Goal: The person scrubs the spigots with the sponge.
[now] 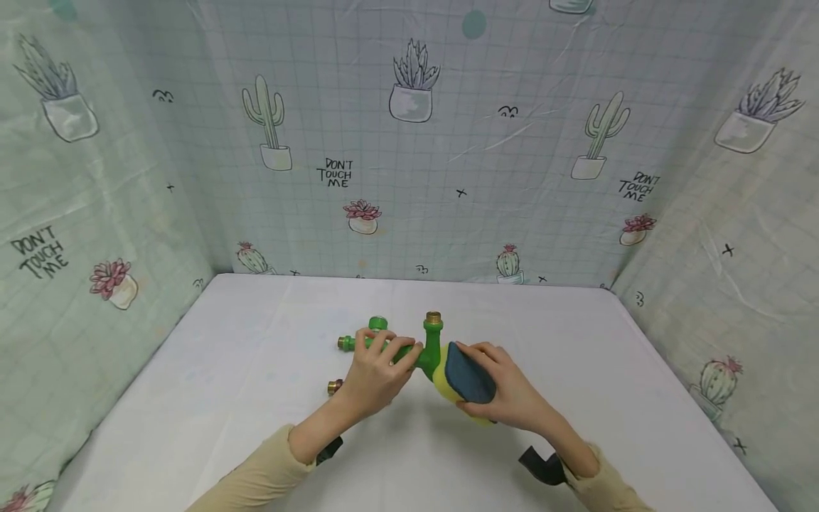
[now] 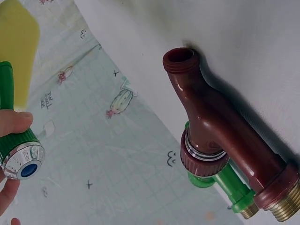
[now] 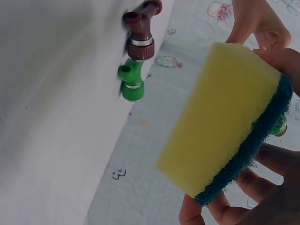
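Over the white table my left hand (image 1: pixel 382 373) grips a green plastic tap (image 1: pixel 431 355) with a brass-threaded end. In the left wrist view its ribbed collar and chrome cap with a blue centre show between thumb and fingers. My right hand (image 1: pixel 512 391) holds a sponge (image 3: pixel 220 117), yellow with a dark blue-green scouring side, between thumb and fingers. The sponge's yellow face is against the tap's body in the head view. A maroon tap (image 2: pixel 218 124) lies on the table near my left hand, partly hidden by it in the head view. Behind it lies a second green tap (image 2: pixel 233 187).
The white table (image 1: pixel 576 341) meets a cactus-print curtain (image 1: pixel 448 171) at the back and both sides. Dark straps (image 1: pixel 542 466) hang at both wrists.
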